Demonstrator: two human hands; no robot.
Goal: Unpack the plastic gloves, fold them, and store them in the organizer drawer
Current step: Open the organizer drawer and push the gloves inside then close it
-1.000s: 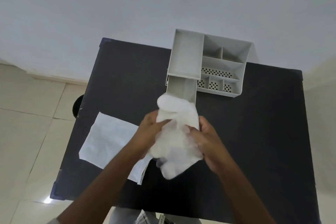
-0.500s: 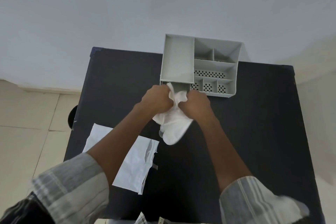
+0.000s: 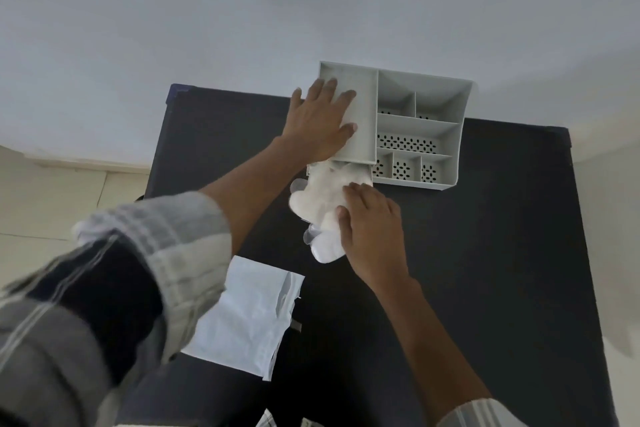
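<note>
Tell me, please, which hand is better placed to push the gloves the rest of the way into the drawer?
Right. The right hand already rests on the gloves hanging out of the drawer's mouth, while the left hand lies flat on top of the organizer, steadying it.

You've got a dark bench [image 3: 485, 253] pushed against a plain pale wall [image 3: 242, 10], lit soft and even. Off to one side there's beige tiled floor [image 3: 52, 204] with a light skirting strip [image 3: 86, 163] along the wall.
</note>
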